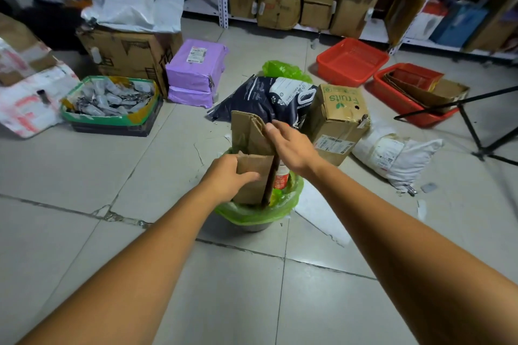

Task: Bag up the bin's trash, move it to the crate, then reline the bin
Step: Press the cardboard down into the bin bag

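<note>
A small grey bin [253, 226] lined with a green bag [260, 211] stands on the tiled floor in front of me. Folded brown cardboard [249, 134] sticks upright out of it, beside a red-labelled bottle [281, 178]. My left hand [228, 178] grips the lower cardboard flap. My right hand [293, 145] holds the upper edge of the cardboard. A loose green bag [284, 70] lies on the floor behind a dark printed sack [260, 98]. An empty red crate [351, 60] sits at the back right.
A "Fruits" carton [336, 117] and a white parcel [395, 157] lie right of the bin. A second red crate [414, 103] holds cardboard. Purple parcels [196, 70], a green-rimmed tray [112, 103], boxes and shelving surround. Black tripod legs [473, 131] stand at right.
</note>
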